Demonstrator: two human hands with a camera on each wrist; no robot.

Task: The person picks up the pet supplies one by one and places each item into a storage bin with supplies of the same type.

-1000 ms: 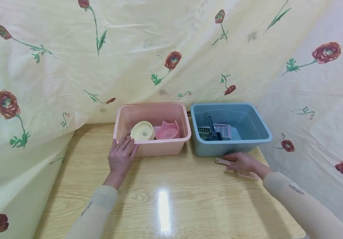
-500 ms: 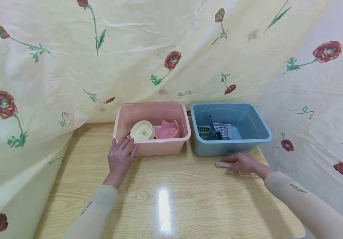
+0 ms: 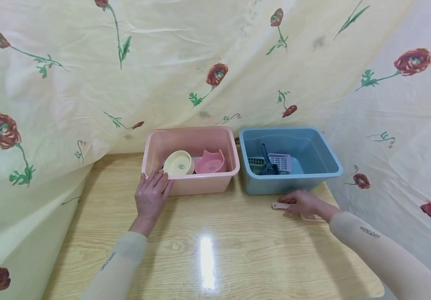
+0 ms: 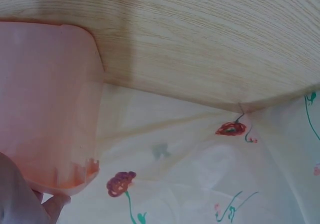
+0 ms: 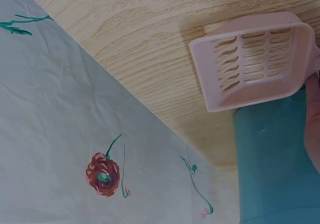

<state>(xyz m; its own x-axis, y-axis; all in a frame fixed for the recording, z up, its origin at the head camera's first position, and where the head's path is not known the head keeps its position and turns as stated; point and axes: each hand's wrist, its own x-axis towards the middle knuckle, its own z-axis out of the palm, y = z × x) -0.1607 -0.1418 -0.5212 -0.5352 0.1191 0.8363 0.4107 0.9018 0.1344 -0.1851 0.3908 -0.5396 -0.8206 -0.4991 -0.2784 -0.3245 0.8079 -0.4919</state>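
My left hand [image 3: 151, 200] holds the front left corner of the pink litter box [image 3: 189, 188], its fingers lying over the rim. Inside that box are a cream pet bowl [image 3: 174, 161] and a pink cat-eared bowl [image 3: 209, 163]. In front of the blue litter box [image 3: 275, 186], my right hand [image 3: 303, 203] grips a pink litter scoop [image 3: 281, 206] by its handle. The right wrist view shows the slotted head of the pink scoop [image 5: 255, 94] just over the table. Fingers partly hide the handle.
The blue box contains a dark blue scoop [image 3: 266, 158], a lilac slotted scoop [image 3: 284, 160] and a green slotted piece [image 3: 256, 162]. Both boxes stand side by side at the back of the wooden table [image 3: 170, 250]. Flowered cloth [image 3: 185, 54] hangs behind and at the sides.
The pink scoop has turned slightly in my right hand, and less of its head shows in the head view. My left hand stays on the pink box's rim.
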